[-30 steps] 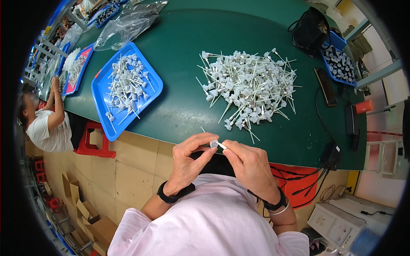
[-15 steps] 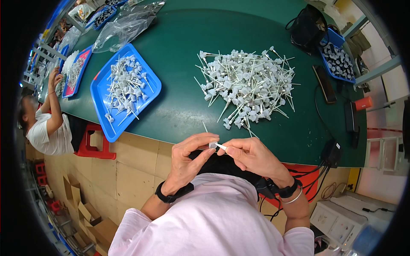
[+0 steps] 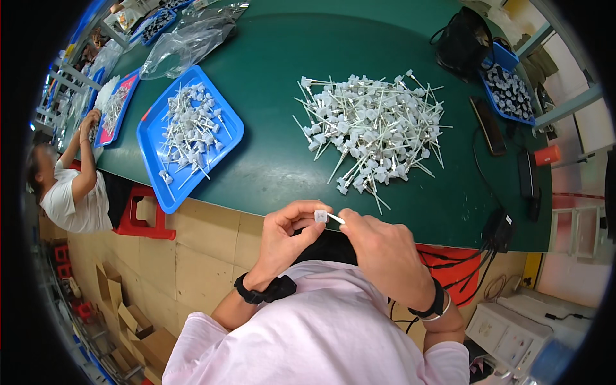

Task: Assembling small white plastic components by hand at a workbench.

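At the table's near edge, the thumb and forefinger of my left hand (image 3: 287, 234) pinch what looks like a small spray pump with a translucent white, squarish head (image 3: 321, 216). A short white tapered piece (image 3: 335, 219) sticks out from its right side. My right hand (image 3: 385, 253) is closed at the far end of that piece, its back turned up so that most fingertips are hidden. Beyond my hands lies a big loose pile of the same pumps (image 3: 375, 128) with thin pale tubes. More of them lie in a blue tray (image 3: 232, 136) to the left.
A co-worker (image 3: 74, 186) sits at the left beside another blue tray (image 3: 126, 106). A clear plastic bag (image 3: 186, 48) lies at the back left. On the right are a phone (image 3: 487, 126), a black bag (image 3: 463, 42), a tray of dark parts (image 3: 508, 93) and cables (image 3: 481, 170).
My right hand has rolled over, back upward, and come closer to the white piece. The pump head has turned slightly in my left fingers. The co-worker's hands have lowered.
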`<state>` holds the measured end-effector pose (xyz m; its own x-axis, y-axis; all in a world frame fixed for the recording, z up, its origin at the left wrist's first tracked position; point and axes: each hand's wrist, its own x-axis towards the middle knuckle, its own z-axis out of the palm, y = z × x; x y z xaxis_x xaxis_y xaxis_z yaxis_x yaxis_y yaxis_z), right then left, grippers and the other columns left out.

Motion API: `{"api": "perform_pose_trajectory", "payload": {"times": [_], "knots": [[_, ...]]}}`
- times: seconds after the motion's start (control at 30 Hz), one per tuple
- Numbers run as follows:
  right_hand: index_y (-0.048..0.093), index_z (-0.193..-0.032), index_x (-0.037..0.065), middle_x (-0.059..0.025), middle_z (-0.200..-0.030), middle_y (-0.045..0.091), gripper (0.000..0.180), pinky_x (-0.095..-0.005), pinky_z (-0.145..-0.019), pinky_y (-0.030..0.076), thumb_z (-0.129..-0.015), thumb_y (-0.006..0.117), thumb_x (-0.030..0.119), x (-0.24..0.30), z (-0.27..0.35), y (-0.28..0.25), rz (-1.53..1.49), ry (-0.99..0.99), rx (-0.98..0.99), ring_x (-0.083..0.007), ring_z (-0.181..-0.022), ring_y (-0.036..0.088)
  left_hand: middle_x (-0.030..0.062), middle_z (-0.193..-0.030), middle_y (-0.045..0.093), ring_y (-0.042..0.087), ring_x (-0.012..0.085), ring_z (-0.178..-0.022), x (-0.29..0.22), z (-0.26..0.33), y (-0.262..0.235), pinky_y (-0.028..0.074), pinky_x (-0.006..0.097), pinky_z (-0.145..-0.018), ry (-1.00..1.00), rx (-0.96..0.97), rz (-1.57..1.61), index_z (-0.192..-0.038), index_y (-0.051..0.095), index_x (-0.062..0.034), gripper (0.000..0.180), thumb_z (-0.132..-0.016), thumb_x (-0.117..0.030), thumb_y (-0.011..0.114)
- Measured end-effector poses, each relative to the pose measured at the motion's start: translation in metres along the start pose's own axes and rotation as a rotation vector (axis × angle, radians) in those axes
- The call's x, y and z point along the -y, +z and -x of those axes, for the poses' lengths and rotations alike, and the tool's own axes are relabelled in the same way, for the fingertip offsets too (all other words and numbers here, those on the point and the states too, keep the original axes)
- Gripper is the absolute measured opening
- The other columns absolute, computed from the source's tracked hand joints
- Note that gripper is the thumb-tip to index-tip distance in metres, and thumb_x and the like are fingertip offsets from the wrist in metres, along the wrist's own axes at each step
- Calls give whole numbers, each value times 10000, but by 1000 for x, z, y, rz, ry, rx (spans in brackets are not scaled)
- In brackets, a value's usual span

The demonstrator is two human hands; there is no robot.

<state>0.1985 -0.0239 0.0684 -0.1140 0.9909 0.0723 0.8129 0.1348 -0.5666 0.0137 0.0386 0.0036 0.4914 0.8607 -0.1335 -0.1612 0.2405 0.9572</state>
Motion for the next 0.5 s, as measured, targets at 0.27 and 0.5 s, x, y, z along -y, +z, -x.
{"api": "perform_pose_trajectory", "payload": {"times": [0.27,0.5], "knots": [[581,-1033,35,-122,-743,599,176,-418,-500,477,-951,640,179,-7,4,-5,-49,0,-53,-333,-591,615,114,-1078,690,655,161,-947,-9,-5,4,519,297,-886,-53,-32,75,-1041,704,35,153,-907,-21,655],[598,-1059,48,-112,-732,577,194,-420,-495,458,-942,653,193,-7,2,0,-102,-8,-71,-333,-574,594,107,-1073,687,648,153,-945,-5,-6,0,523,288,-866,-55,-27,63,-1013,713,27,126,-911,7,642]]}}
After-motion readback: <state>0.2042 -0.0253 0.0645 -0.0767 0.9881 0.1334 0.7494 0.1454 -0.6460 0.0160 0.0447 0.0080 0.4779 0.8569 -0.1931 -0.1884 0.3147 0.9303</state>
